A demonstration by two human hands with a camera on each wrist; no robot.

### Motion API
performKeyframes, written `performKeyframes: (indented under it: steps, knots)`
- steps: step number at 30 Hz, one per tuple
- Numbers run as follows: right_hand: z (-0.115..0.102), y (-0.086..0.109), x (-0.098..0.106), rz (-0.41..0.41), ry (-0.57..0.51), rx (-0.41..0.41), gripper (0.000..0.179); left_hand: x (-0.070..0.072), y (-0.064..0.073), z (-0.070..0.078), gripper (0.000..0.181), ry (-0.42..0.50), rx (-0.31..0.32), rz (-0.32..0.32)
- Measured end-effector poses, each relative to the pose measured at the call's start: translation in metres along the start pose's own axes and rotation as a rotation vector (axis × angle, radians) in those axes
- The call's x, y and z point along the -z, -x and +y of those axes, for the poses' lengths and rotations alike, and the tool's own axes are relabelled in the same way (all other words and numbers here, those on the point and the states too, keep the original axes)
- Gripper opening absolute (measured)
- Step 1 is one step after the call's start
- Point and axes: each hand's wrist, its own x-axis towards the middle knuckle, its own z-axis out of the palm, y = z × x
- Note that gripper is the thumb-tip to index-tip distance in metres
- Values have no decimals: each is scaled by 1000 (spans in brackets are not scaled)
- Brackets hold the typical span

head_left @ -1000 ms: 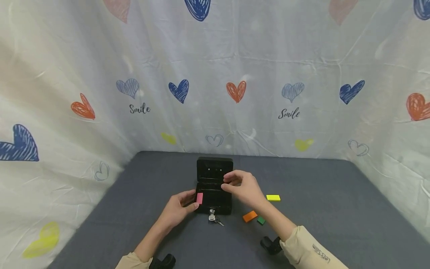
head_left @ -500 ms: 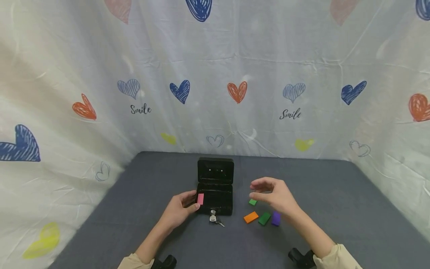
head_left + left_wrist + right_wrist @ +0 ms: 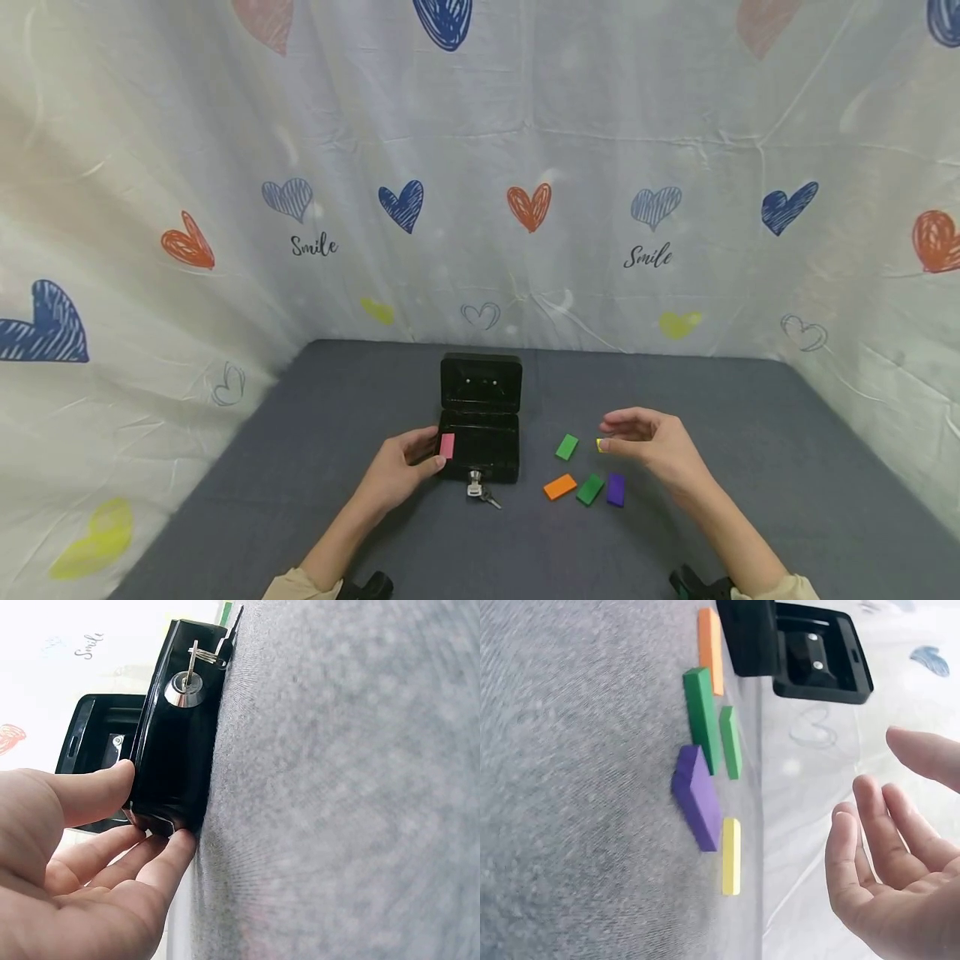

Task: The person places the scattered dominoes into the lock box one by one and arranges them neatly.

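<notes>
A black cash box [image 3: 480,471] stands with its lid [image 3: 480,381] raised; a key sits in the front lock [image 3: 184,688]. My left hand [image 3: 401,467] holds the box's left side, thumb at the top rim and fingers against the wall. A pink block [image 3: 447,446] shows inside, by that thumb. My right hand [image 3: 652,446] hovers with thumb and fingers apart and nothing between them. In the head view it mostly covers a yellow block [image 3: 731,856], which lies on the table below the fingers.
Between the box and my right hand lie an orange block [image 3: 560,487], two green blocks, one nearer the front [image 3: 590,489] and one farther back [image 3: 567,447], and something purple [image 3: 616,490]. A spare key [image 3: 491,498] hangs from the lock. A heart-print curtain [image 3: 585,275] hangs behind the grey table.
My right hand has moved right, from over the cash box to above the yellow block, uncovering the green and purple pieces. My left hand has stayed on the box.
</notes>
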Motion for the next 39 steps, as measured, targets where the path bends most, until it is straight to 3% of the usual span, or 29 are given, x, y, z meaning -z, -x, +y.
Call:
performKeyframes:
  steps: [6,12,18,28,39]
  knots:
    - [4,2,0,4,10,14,43,-1,-3,-2,52,-11,9,14]
    - [12,6,-1,24,88,19,42,-3,-2,-1,52,-21,-2,4]
    - [18,14,-2,41,106,-20,42,-3,-2,-1,53,-26,12,9]
    - [28,26,6,84,50,-112,52,-2,-2,-1,52,-28,22,19]
    - [43,21,10,-17,50,-191,61,0,-2,-1,52,-14,33,18]
